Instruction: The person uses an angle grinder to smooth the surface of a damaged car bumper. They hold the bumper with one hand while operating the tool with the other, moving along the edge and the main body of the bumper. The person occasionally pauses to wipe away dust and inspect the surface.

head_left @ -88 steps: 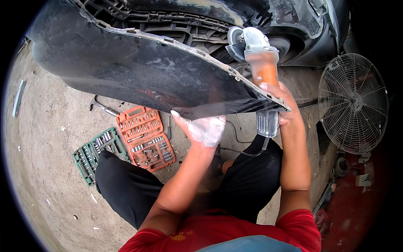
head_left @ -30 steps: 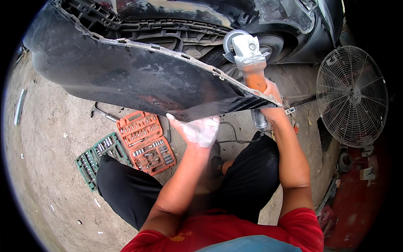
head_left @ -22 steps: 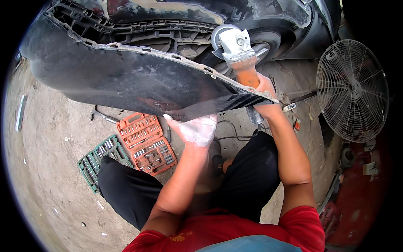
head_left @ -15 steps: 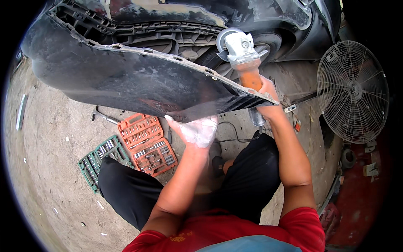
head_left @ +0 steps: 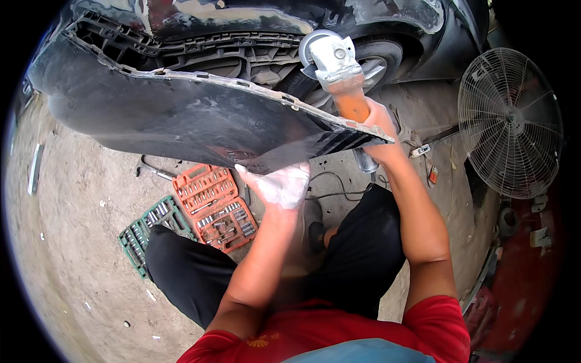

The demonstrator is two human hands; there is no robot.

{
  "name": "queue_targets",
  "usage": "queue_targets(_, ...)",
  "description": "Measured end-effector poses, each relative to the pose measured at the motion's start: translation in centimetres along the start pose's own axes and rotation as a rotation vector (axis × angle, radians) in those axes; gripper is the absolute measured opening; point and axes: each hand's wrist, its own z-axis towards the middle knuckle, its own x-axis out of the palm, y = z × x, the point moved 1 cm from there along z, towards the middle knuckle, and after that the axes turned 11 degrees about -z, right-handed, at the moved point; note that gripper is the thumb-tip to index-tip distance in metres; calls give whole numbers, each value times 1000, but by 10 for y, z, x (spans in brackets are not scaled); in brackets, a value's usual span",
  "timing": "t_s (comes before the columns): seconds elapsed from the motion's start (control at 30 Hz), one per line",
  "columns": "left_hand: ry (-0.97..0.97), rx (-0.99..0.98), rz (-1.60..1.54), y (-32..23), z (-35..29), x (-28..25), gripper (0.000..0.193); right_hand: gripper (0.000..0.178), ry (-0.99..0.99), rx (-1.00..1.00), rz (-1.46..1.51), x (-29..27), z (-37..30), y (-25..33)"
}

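Observation:
A black car bumper [head_left: 157, 115], dusty and scuffed, stretches across the far side with its jagged upper edge towards the car. Powder-whitened, my left hand [head_left: 282, 186] grips its lower edge, thumb showing and fingers partly hidden by the bumper. My right hand [head_left: 381, 121] is wrapped round an angle grinder [head_left: 351, 103] with an orange body and a grey, dust-coated head. The grinder's disc and guard point up and left, just beyond the bumper's right end. That end hides part of the tool's body and of my right hand.
Below the bumper lie an orange socket set [head_left: 233, 242] and a green socket set [head_left: 130, 239], both opened out. A bent-handled tool [head_left: 158, 171] is beside them. A black cable [head_left: 339, 195] trails between my knees. At right stands a wire-caged fan [head_left: 511, 124]; a car wheel [head_left: 387, 60] is behind the grinder.
The grinder and my right hand have shifted slightly up and left in view. The bumper and its surroundings shift only a little as well; both grips stay the same.

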Motion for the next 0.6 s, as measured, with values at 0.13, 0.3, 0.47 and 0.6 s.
queue_targets(0.13,106,-76,-187,0,1,6,83,76,-14,15,-14,2,-2,-15)
queue_targets(0.3,61,-38,-93,-1,3,2,100,67,-19,27,-59,5,-3,-4)
queue_targets(0.47,29,-40,-113,1,-1,10,84,57,-92,-36,-44,11,1,-11)
queue_targets(0.6,88,-67,-118,-2,0,0,87,56,-60,28,44,7,-4,-11)
